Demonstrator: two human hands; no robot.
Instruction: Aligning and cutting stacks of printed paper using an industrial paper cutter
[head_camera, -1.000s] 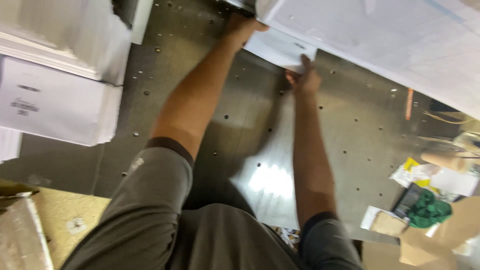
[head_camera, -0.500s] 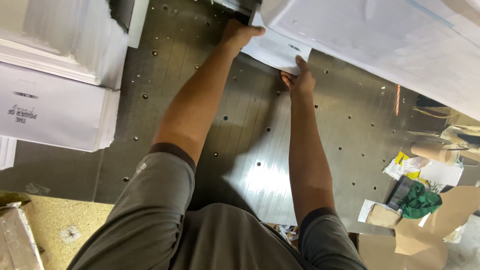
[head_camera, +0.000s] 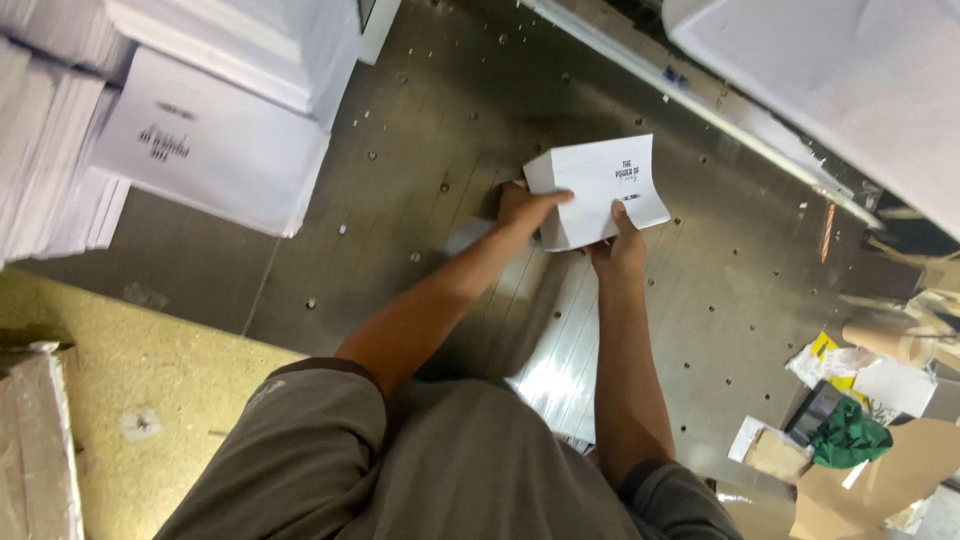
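While the small white paper stack (head_camera: 598, 190) is gripped over the perforated metal table (head_camera: 420, 150) by left hand (head_camera: 522, 208) and right hand (head_camera: 618, 252), loosened fingers could let sheets fan out.

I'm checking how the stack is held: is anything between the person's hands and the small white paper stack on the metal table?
Nothing visible. The left hand grips the white paper stack at its left edge and the right hand at its lower edge, both in direct contact, over the perforated metal table.
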